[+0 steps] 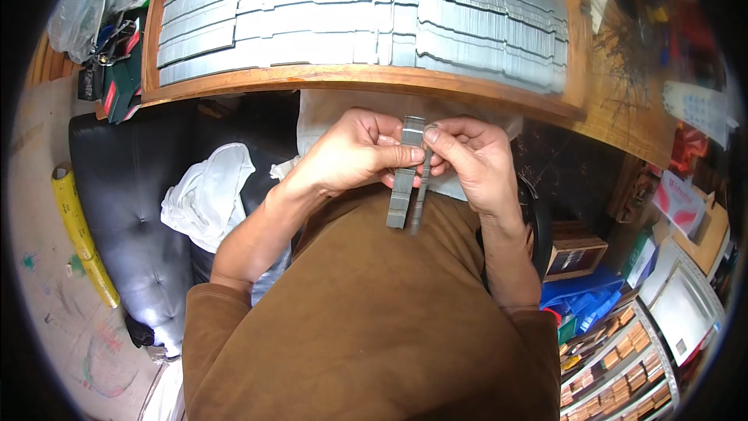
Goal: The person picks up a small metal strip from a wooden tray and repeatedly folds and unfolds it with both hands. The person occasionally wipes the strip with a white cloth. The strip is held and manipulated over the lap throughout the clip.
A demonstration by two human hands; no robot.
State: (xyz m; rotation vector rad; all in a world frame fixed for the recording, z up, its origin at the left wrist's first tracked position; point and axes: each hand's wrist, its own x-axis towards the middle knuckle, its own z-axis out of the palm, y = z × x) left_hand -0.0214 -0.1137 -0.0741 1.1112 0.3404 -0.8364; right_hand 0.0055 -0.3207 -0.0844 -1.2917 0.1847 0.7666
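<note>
In front of my waist, my left hand point(360, 150) is closed around a grey stack of thin metal pieces point(402, 187), its thumb lying across the front. The stack hangs nearly upright, its lower end leaning slightly left. Beside it, my right hand point(477, 154) pinches a narrower grey metal strip point(419, 204) between thumb and fingers. The two grey pieces are close together; whether they touch is hard to see. Beyond both hands, a wooden tray point(351, 73) holds many rows of similar thin grey metal pieces.
A black tufted seat point(140, 210) with a white cloth point(209, 196) is at left, near a yellow roll point(82, 238). Clear plastic point(105, 4) hangs at far left. At right are a wooden table point(635, 109), a small wooden box point(575, 253) and a rack of wooden blocks point(623, 370).
</note>
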